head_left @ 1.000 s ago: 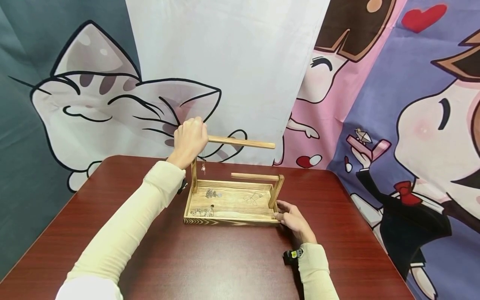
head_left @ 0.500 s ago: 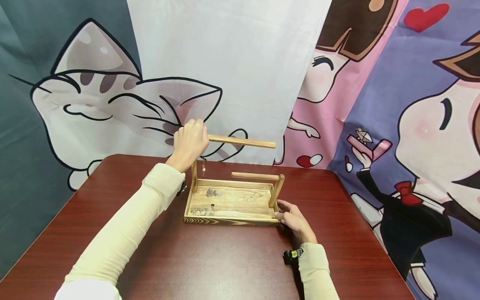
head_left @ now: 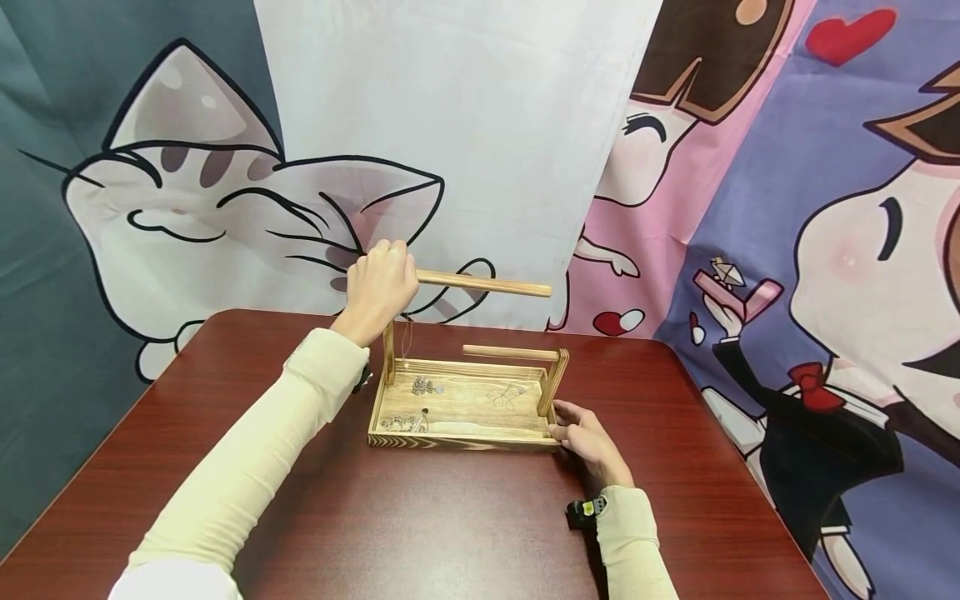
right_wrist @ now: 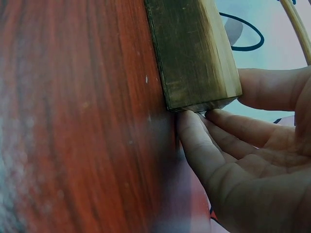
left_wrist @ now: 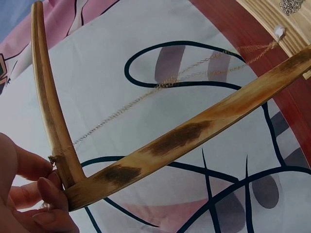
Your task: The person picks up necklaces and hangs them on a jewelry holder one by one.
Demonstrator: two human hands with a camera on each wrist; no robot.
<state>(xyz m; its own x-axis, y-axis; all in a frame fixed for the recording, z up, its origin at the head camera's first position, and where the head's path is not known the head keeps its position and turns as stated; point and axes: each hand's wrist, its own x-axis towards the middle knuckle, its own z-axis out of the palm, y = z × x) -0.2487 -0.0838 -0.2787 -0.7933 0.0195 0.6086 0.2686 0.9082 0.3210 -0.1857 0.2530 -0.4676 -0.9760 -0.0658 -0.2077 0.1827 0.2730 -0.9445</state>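
Note:
A wooden jewelry stand (head_left: 465,417) has a shallow tray, a tall left post with a long upper bar (head_left: 487,285), and a shorter right post with a lower bar (head_left: 510,353). My left hand (head_left: 378,287) is at the upper bar's left end, its fingers pinching a fine gold-coloured necklace (left_wrist: 119,112) where bar meets post. The chain hangs down beside the post (left_wrist: 194,136), with a small pale pendant (left_wrist: 279,32) at its bottom. At the tray's right end, my right hand (head_left: 591,443) grips the corner, thumb over the rim and fingers against the outer side.
In the tray lie a bunched silver chain (head_left: 422,386), more chains (head_left: 401,423) near the front left, and a thin looped chain (head_left: 507,397) at the right. The red-brown table (head_left: 450,517) lies under everything; a printed cartoon curtain (head_left: 465,125) hangs behind it.
The necklace hangs lower than before, its pendant now down by the tray's back rim. Both hands stay nearly where they were.

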